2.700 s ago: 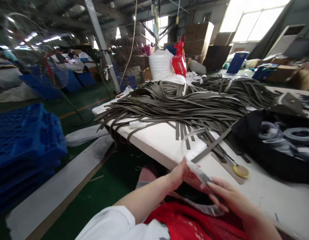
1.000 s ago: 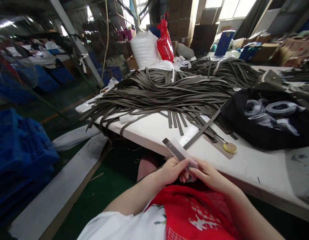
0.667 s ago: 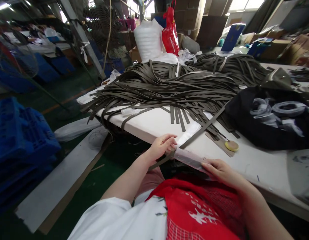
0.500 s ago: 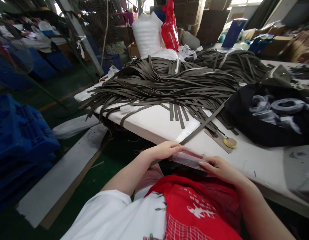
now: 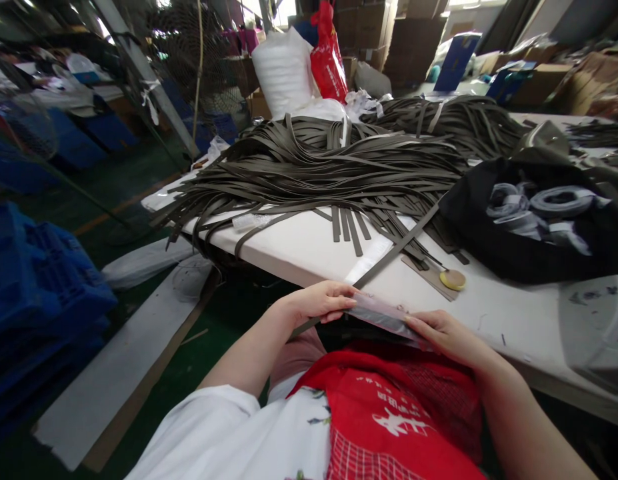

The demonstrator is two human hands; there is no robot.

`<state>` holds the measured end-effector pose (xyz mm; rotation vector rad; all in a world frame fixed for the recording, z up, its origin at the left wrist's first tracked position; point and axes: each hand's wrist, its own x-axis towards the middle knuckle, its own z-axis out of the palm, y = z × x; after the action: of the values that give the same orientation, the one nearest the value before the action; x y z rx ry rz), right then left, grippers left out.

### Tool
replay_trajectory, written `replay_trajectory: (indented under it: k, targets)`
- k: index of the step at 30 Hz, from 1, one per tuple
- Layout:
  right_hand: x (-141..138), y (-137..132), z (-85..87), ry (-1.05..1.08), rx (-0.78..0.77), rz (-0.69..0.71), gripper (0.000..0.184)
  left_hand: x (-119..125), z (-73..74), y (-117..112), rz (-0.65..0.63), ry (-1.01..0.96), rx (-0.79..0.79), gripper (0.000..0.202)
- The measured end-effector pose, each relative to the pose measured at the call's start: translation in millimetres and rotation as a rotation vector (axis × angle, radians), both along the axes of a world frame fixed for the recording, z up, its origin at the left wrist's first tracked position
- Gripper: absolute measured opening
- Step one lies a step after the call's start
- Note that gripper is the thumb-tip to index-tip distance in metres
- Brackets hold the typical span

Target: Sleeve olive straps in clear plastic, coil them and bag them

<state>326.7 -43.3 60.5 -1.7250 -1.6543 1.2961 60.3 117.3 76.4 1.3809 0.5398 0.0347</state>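
A narrow clear plastic sleeve (image 5: pixel 381 315) stretches between my hands at the table's near edge. My left hand (image 5: pixel 326 300) is closed, pinching the sleeve's left end. My right hand (image 5: pixel 441 333) grips its other end with thumb and fingers. One long dark grey strap (image 5: pixel 393 250) slants over the table down to my left hand, and a length of it shows again below that wrist. Whether any strap lies inside the sleeve I cannot tell. Behind, a big heap of dark straps (image 5: pixel 319 167) covers the white table (image 5: pixel 299 243).
To the right sits a black cloth (image 5: pixel 463 233) with coiled, pale bundles (image 5: pixel 563 200) on it. A round yellow-edged disc (image 5: pixel 453 279) lies nearer me. Blue plastic pallets (image 5: pixel 49 287) are stacked at left, beside a long white board (image 5: pixel 123 360) on the floor.
My left fingers have shifted on the sleeve and curl more at its end; more of the sleeve shows between my hands. The view has turned slightly to the right.
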Motion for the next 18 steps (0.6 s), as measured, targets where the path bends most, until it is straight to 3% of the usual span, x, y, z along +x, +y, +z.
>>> replay_trajectory:
  k: [8,12,16,18]
  targets:
    - [3,-3,7.9,-0.012,0.024,-0.012,0.059,-8,2.3,24,-0.265,0.076,-0.014,0.05]
    - [-1,1,9.4,-0.029,0.03,0.037,0.057,7,-1.3,15,-0.326,0.157,-0.083,0.057]
    - [6,4,11.8,-0.019,0.077,0.044,0.044,14,-0.8,4,-0.529,0.148,-0.17,0.052]
    - [7,5,9.6,0.013,0.111,0.026,0.038,13,5.2,-1,-0.479,0.064,-0.258,0.05]
